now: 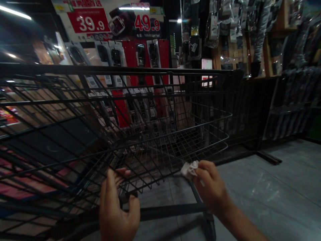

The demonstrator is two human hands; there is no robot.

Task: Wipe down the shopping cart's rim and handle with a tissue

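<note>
A black wire shopping cart [155, 146] stands sideways in front of me. My right hand [210, 182] pinches a crumpled whitish cloth or tissue [190, 169] near the lower edge of the basket; whether the cloth touches the wire I cannot tell. Low on the basket's side, my left hand [117, 207] is raised with its fingers apart and nothing in it. Its fingertips are close to the lower wires, and the thumb is beside a small dark part of the frame.
Behind the cart hang packaged goods [116, 55] on a rack under a red price sign [87, 23]. More wrapped goods [233, 20] hang at the upper right. Grey floor tiles [276, 187] lie at the right, with a dark rack foot [269, 157] on them.
</note>
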